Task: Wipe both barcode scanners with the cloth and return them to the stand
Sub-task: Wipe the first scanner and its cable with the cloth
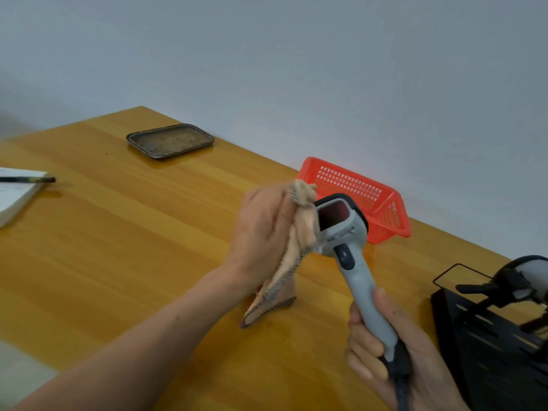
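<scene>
My right hand [394,348] grips the handle of a grey barcode scanner [347,238], held upright above the table with its dark red window facing me. My left hand [261,229] holds a beige cloth [299,229] with a dark stitched edge, bunched against the left side of the scanner's head; the cloth's loose end hangs down to the table. At the right edge a black stand [486,342] carries a second scanner [525,280], partly cut off by the frame.
A red plastic basket [353,182] sits on the wooden table [133,232] behind the scanner, against the wall. A dark metal tray [170,140] lies at the far left. A notebook [14,194] with a pen [29,179] lies at the left edge.
</scene>
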